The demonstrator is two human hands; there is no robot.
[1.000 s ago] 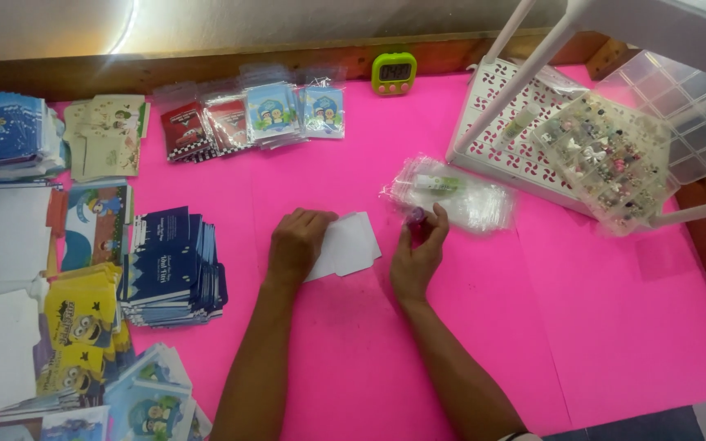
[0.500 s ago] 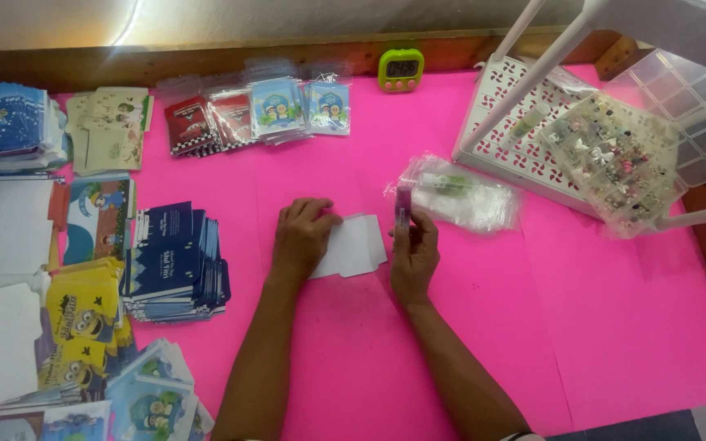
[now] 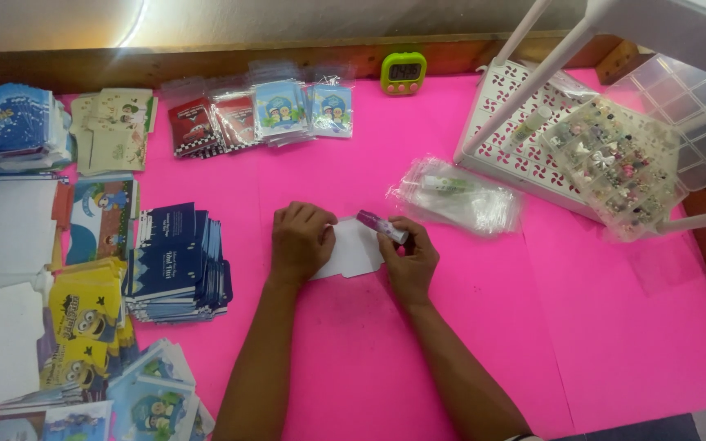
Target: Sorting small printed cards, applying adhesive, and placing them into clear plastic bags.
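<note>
Where pink covering spreads over the bench [image 3: 467,343], wooden rim along far edge. White perforated tray [image 3: 504,147] near far right corner; card stacks [image 3: 175,261] along left edge; clear plastic bag [image 3: 459,200] just beside right hand. Mid-bench: flat white card [image 3: 355,249], pressed down under left hand [image 3: 300,242], fingers curled. Small purple-pink tube [image 3: 382,226] with pale end, pinched by right hand [image 3: 408,260] over card's right edge.
</note>
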